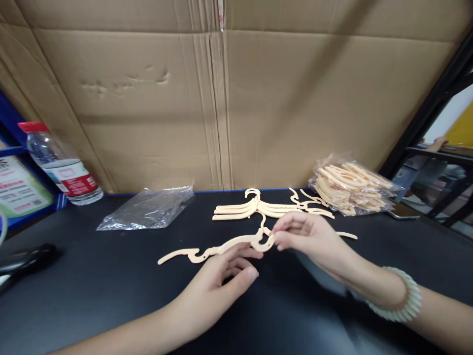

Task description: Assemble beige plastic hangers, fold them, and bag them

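Observation:
A cream folding clothes hanger (236, 241) lies across the black table in front of me, its jointed left arm reaching out to the left. My right hand (306, 239) pinches the curved middle part of this hanger between thumb and fingers. Alongside the hanger's left arm is my left hand (225, 281), its fingers loosely bent against it and its thumb held apart. Part of the hanger's right side is hidden behind my right hand. Just beyond lies a stack of similar hangers (236, 211), hooks pointing away from me.
Loose hanger parts (310, 201) lie at the back right, beside a clear bag of hanger pieces (351, 187). A flattened clear plastic bag (148, 209) is at the back left, near a water bottle (72, 172). A cardboard sheet (148, 98) stands behind the table.

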Available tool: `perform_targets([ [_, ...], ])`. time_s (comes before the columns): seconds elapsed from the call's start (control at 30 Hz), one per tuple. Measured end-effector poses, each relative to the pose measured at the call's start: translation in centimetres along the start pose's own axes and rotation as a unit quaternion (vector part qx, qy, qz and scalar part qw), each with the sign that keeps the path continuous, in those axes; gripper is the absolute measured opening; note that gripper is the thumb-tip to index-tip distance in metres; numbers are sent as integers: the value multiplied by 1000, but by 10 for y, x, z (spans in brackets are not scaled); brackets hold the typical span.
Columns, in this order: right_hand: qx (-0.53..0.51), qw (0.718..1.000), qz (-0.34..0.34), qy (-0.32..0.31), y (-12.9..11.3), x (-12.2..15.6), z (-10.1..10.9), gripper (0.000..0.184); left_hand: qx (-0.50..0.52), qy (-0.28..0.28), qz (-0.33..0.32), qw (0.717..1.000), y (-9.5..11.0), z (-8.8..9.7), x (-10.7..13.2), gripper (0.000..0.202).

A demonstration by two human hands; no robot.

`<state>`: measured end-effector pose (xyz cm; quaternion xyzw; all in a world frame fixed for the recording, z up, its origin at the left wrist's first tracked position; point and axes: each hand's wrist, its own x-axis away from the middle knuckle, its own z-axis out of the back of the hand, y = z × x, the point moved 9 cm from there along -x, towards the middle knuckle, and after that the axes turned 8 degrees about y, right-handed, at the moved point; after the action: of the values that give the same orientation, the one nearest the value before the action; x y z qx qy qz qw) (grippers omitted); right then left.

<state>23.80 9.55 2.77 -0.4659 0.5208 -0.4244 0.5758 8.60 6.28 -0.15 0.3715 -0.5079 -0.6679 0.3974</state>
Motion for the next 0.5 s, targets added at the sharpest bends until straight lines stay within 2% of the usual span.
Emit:
perform_targets([
  [0.07, -36, 998, -25, -51, 5, 10, -20, 18, 29, 19, 15, 999, -1, 3, -3, 36],
  [0.17, -39, 996, -27, -80, 9, 16, -31, 14, 49, 38, 24, 998, 0, 7, -6, 31],
  [0.27, -12, 997, -3, -75, 6, 14, -28, 12, 75, 49, 30, 996, 0, 9, -7, 31],
  [0.37, 64, 994, 65, -57, -6, 6, -14, 8, 94, 66, 36, 993, -2, 13, -8, 32],
  [0.43, 182, 971, 154, -24, -17, -1, 2, 6, 101, 70, 39, 992, -3, 14, -8, 33],
  [0.47, 263, 943, 206, -2, -22, -5, 10, 8, 105, 69, 40, 991, -4, 14, -8, 33],
  [0.5, 342, 902, 264, 22, -27, -7, 18, 9, 109, 67, 43, 991, -4, 14, -8, 32],
])
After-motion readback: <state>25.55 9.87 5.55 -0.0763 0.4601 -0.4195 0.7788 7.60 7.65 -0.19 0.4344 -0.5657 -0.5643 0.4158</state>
